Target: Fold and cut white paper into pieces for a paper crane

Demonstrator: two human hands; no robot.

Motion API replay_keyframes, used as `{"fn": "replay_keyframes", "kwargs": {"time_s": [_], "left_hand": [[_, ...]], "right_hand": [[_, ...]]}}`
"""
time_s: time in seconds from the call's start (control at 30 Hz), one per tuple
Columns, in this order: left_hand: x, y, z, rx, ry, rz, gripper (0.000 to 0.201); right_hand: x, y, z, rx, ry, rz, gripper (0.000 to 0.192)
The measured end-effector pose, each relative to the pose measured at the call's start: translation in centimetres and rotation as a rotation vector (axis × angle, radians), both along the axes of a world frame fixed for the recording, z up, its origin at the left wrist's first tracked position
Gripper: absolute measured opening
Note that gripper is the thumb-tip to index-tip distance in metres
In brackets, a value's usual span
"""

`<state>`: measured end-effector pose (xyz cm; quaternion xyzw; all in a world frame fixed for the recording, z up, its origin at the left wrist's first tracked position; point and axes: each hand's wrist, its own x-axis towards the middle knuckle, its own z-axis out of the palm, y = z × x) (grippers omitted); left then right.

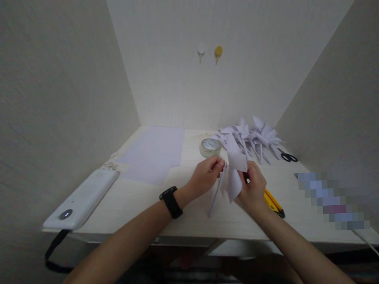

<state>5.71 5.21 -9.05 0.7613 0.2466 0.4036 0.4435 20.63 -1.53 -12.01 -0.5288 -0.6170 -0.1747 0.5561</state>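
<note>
My left hand (205, 175) and my right hand (254, 189) meet above the middle of the pale wooden desk (193, 209). Between them I hold a folded white paper pinwheel (235, 171) on a white paper stick (217, 193) that hangs down and to the left. My left fingers pinch at the pinwheel's centre near the top of the stick. My right hand grips the paper blades from the right side. A black watch (171, 201) sits on my left wrist.
A clear tape roll (210, 147) stands just beyond my hands. Behind it lies a pile of finished white pinwheels (256, 138), with black scissors (288, 156) to their right. White sheets (155, 154) lie at left, a white device (81, 200) at the left edge, a yellow cutter (274, 203) under my right hand.
</note>
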Motion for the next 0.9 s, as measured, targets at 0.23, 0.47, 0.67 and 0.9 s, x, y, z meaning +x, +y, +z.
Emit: {"fn": "replay_keyframes", "kwargs": {"time_s": [0.23,0.47,0.67,0.9], "left_hand": [[0.0,-0.8,-0.1,0.179,0.087,0.082,0.023],[0.2,-1.0,-0.5,0.176,0.098,0.091,0.024],[0.2,-1.2,-0.4,0.248,0.102,0.134,0.025],[0.0,-0.9,-0.9,0.46,0.164,0.156,0.028]], "right_hand": [[-0.8,-0.3,-0.2,-0.022,0.013,0.0,0.004],[-1.1,-0.2,-0.2,-0.017,0.011,-0.002,0.005],[-1.0,-0.1,-0.7,-0.064,0.034,-0.011,0.005],[-0.8,0.1,-1.6,-0.169,0.168,0.061,0.006]]}}
